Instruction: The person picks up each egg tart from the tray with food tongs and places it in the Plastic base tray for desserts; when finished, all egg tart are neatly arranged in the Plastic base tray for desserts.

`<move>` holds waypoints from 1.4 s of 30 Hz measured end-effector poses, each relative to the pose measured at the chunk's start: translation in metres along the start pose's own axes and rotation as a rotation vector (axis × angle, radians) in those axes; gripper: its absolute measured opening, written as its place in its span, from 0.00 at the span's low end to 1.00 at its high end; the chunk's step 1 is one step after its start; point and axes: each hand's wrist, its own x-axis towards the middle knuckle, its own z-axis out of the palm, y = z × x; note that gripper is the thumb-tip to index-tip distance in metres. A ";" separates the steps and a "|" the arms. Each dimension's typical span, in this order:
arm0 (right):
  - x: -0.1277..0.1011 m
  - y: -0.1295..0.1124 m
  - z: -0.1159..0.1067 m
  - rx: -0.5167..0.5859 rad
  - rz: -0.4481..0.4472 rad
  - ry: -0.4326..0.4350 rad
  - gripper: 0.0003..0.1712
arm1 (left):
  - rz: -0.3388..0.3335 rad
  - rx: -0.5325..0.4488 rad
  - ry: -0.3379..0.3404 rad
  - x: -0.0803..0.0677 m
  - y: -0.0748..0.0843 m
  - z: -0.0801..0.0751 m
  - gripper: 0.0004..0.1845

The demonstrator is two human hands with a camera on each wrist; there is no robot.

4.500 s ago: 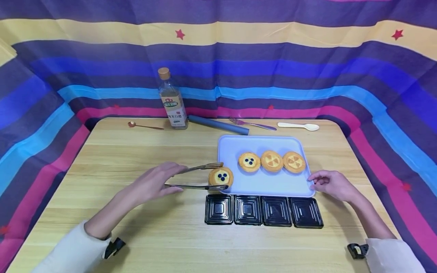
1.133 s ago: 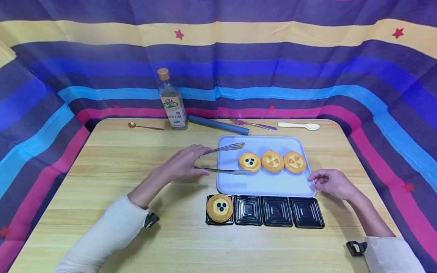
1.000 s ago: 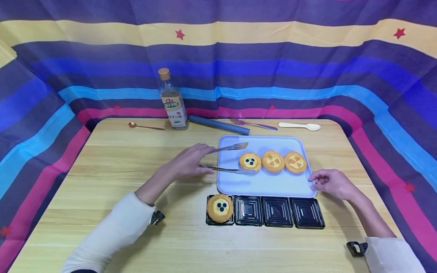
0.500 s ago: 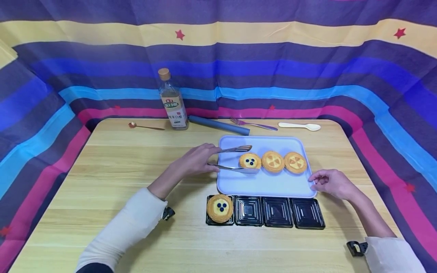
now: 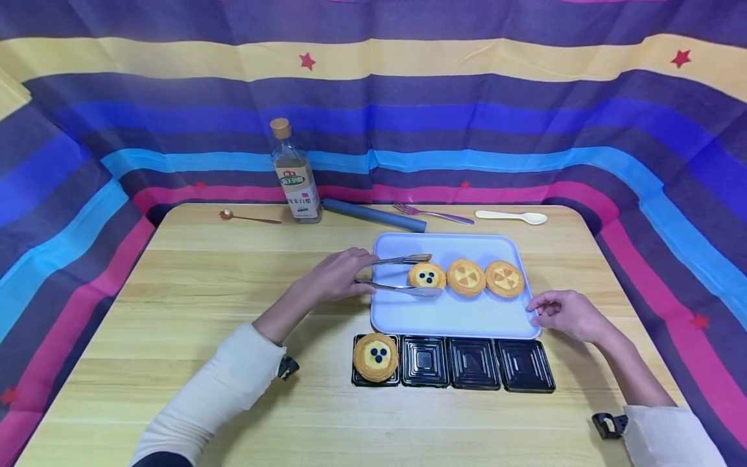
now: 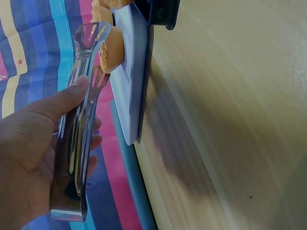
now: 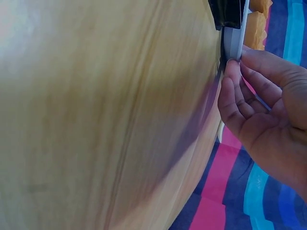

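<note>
From the left wrist I see the tongs' bend (image 6: 68, 214), hidden from overhead; the left hand (image 5: 337, 275) grips them half-spread about a berry tart (image 5: 426, 276) on the tray (image 5: 455, 319) the right hand (image 5: 569, 315) pinches.

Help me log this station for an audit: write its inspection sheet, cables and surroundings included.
Surface: pale wood table.
Job's things: tray bearing three tarts; fourth tart in the leftmost of four black dishes; tongs around the tray's leftmost tart, contact unclear.
Clutter: bottle, blue roll, fork, white spoon, small spoon along the far edge.
Hands: left hand holds the tongs; right hand pinches the tray.
Cables: nothing seen.
Surroundings: striped cloth.
</note>
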 end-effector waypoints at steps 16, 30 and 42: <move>-0.001 -0.001 0.000 -0.010 0.002 0.001 0.14 | 0.014 0.029 0.025 -0.005 -0.001 0.000 0.34; -0.001 0.000 0.000 -0.014 -0.016 0.003 0.13 | 0.080 0.028 0.080 -0.027 0.004 -0.006 0.33; -0.001 0.000 0.000 -0.026 -0.051 0.022 0.12 | 0.134 0.045 0.070 -0.054 0.026 -0.017 0.34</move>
